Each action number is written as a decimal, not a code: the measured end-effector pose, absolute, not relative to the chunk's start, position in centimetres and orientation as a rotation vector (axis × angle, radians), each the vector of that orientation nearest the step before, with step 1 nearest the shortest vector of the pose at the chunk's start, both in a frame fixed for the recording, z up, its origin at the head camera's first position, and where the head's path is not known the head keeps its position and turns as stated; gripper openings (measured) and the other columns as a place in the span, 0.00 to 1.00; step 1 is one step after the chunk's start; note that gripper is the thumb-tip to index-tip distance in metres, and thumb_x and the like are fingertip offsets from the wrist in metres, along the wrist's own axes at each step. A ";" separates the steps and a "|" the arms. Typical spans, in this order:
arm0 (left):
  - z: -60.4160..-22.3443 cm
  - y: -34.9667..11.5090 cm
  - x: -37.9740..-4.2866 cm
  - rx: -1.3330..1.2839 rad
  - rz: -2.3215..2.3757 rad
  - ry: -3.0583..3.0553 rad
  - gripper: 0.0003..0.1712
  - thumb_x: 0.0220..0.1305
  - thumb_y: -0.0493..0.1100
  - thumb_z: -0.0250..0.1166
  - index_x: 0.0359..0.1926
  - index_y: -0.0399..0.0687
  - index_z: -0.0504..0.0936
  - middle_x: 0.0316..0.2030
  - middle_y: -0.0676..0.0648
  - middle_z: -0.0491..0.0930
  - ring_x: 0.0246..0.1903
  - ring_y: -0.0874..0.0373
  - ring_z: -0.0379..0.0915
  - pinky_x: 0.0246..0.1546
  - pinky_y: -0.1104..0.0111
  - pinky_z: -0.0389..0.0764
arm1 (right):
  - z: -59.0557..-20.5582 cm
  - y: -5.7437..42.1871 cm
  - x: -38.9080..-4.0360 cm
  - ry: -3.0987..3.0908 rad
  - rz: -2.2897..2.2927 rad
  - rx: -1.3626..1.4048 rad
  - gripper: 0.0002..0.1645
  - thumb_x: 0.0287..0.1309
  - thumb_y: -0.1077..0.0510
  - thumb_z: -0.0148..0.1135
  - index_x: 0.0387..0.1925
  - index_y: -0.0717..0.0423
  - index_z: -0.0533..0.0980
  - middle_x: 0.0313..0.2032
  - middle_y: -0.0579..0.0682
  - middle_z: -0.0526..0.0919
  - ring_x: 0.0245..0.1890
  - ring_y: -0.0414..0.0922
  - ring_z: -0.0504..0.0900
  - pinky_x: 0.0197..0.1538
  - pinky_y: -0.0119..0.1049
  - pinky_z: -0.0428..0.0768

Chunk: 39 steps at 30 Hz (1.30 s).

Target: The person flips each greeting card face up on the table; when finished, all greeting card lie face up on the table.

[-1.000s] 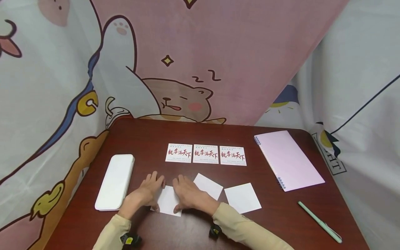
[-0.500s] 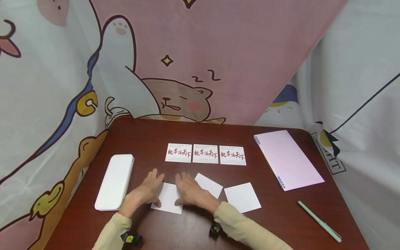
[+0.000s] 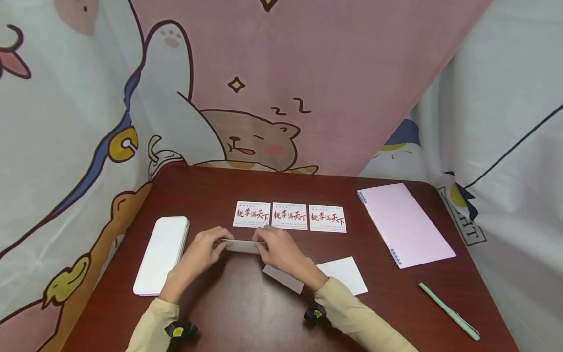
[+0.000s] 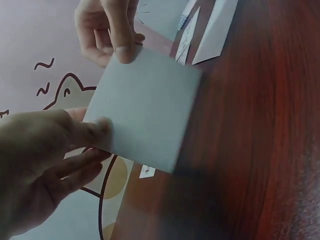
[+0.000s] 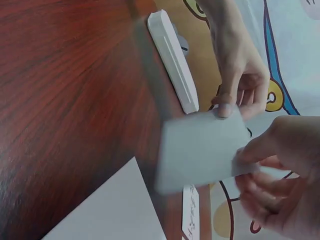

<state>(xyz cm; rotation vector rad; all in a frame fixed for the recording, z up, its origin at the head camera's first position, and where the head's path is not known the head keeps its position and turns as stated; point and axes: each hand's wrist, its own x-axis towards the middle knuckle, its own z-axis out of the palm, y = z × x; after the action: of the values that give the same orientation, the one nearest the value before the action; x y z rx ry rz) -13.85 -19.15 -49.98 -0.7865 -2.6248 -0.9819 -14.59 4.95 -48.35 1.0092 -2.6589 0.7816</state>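
Observation:
Both hands hold one small square white card (image 3: pixel 242 247) between them, raised off the table and tipped so it appears edge-on from the head. My left hand (image 3: pixel 200 252) pinches its left edge, thumb on the near face. My right hand (image 3: pixel 281 249) pinches the right edge the same way. In the left wrist view, the card's (image 4: pixel 145 110) face toward me is blank. Just beyond, a row of three square cards (image 3: pixel 289 216) with red Chinese lettering lies flat. Another blank card (image 3: pixel 281 277) lies partly hidden under my right wrist, beside a second blank card (image 3: pixel 345 274).
A long white case (image 3: pixel 162 256) lies on the left of the dark red wooden table (image 3: pixel 246 318). To the right are a pink spiral notebook (image 3: pixel 406 227) and a light green pen (image 3: pixel 449 312). Printed cartoon cloth (image 3: pixel 334 88) hangs behind and around the table.
The blank card, earlier flat on the table under both hands, has been lifted, tilted up and moved away toward the printed row. Fingers now pinch its side edges.

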 end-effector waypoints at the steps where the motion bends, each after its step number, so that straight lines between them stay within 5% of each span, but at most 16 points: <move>1: -49.9 -19.2 -14.0 -0.805 -0.987 -2.600 0.10 0.57 0.28 0.72 0.35 0.46 0.86 0.32 0.51 0.85 0.33 0.62 0.81 0.34 0.66 0.85 | -48.4 5.0 -14.7 -2.635 0.779 1.023 0.05 0.56 0.64 0.69 0.32 0.51 0.82 0.29 0.45 0.83 0.29 0.37 0.81 0.32 0.29 0.79; 13: -51.4 -19.3 -13.5 -0.750 -0.953 -2.849 0.10 0.54 0.32 0.76 0.35 0.49 0.91 0.40 0.52 0.90 0.43 0.55 0.87 0.46 0.59 0.86 | -50.0 5.5 -14.5 -2.745 0.613 1.175 0.03 0.55 0.56 0.74 0.33 0.47 0.88 0.28 0.39 0.88 0.26 0.32 0.82 0.31 0.28 0.79; 33: -53.2 -19.0 -13.7 -0.719 -0.772 -2.958 0.17 0.48 0.35 0.80 0.41 0.53 0.91 0.44 0.51 0.90 0.47 0.53 0.86 0.51 0.56 0.84 | -52.7 5.6 -14.6 -2.780 0.558 1.116 0.08 0.51 0.50 0.78 0.32 0.45 0.87 0.28 0.39 0.88 0.27 0.34 0.83 0.32 0.32 0.81; 39: -53.0 -19.0 -13.5 -0.712 -0.748 -2.975 0.20 0.48 0.34 0.79 0.45 0.50 0.90 0.45 0.47 0.89 0.47 0.51 0.86 0.50 0.55 0.84 | -52.6 6.1 -14.4 -2.806 0.607 1.155 0.14 0.51 0.48 0.78 0.39 0.48 0.88 0.34 0.42 0.90 0.33 0.38 0.86 0.39 0.35 0.84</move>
<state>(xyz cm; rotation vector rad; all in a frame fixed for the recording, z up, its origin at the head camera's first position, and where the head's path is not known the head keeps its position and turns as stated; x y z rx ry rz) -13.51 -19.00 -52.96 -0.7117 -2.9751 -0.7480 -14.44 6.06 -52.62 1.1554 -2.8055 0.6072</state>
